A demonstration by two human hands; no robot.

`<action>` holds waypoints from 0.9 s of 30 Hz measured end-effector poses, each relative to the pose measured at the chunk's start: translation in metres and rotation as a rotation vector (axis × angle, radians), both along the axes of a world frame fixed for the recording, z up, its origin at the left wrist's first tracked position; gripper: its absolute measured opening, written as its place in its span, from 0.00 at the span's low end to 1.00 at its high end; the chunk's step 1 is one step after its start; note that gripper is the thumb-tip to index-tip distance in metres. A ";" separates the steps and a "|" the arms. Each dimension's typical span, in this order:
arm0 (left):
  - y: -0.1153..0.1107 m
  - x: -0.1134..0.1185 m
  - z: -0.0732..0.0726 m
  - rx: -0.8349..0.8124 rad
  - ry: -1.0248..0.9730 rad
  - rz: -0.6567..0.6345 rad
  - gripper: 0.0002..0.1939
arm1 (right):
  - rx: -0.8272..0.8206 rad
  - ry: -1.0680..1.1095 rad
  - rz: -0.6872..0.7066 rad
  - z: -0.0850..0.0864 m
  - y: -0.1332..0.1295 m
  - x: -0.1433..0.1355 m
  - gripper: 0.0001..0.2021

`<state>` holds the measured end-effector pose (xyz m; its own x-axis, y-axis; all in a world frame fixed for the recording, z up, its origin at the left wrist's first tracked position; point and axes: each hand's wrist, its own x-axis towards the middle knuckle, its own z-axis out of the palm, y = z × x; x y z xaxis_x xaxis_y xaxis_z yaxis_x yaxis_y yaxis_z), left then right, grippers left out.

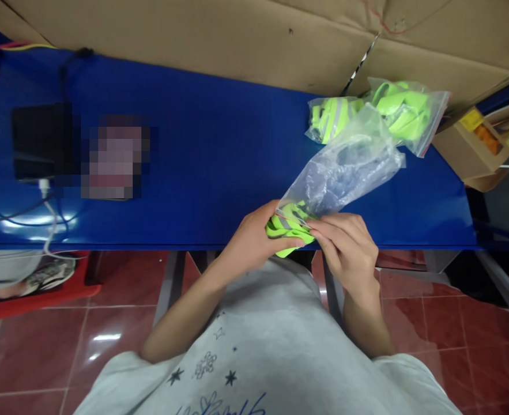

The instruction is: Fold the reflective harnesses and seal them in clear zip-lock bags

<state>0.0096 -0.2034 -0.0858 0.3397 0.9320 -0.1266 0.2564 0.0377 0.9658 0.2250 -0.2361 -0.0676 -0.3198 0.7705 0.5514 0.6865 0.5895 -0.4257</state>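
Near the front edge of the blue table, my left hand (260,236) is wrapped round a folded neon-yellow reflective strap (289,229) with grey stripes. My right hand (345,245) pinches the mouth of a clear plastic zip bag (338,170), right beside the strap. Part of the strap lies at the bag's opening; how far it reaches inside I cannot tell. The bag stretches away to the upper right and looks otherwise crumpled and flat. Its far end touches two filled bags of the same neon straps, one on the left (334,118) and one on the right (403,112).
A black box-shaped device (38,141) with a white cable stands at the left, beside a blurred-out object (113,158). Brown cardboard (237,40) lines the table's back. At the right sits an open cardboard box (472,147). Another person's shoe (51,275) shows below left.
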 end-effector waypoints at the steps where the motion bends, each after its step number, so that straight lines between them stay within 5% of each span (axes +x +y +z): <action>1: 0.001 0.000 0.000 0.038 0.008 0.020 0.32 | 0.000 0.004 0.002 0.000 0.000 0.000 0.17; 7: 0.002 0.004 -0.006 -0.035 -0.035 0.157 0.28 | 0.102 0.016 -0.059 -0.014 -0.013 -0.009 0.26; 13: 0.008 0.007 -0.008 -0.103 -0.205 0.257 0.31 | 0.140 -0.031 -0.032 -0.030 -0.016 -0.024 0.24; 18: 0.006 0.006 -0.011 -0.102 -0.385 0.190 0.32 | 0.122 0.015 -0.076 -0.038 -0.011 -0.029 0.20; 22: -0.002 0.008 -0.009 -0.375 -0.680 0.132 0.34 | 0.083 -0.082 -0.103 -0.042 -0.008 -0.028 0.33; 27: -0.008 0.016 -0.003 -0.557 -0.764 0.124 0.22 | 0.069 -0.251 -0.061 -0.034 0.001 -0.021 0.29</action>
<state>0.0257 -0.2110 -0.0889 0.4171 0.8396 -0.3480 -0.4733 0.5275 0.7055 0.2039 -0.2349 -0.1019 -0.4072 0.7562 0.5122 0.8009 0.5652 -0.1977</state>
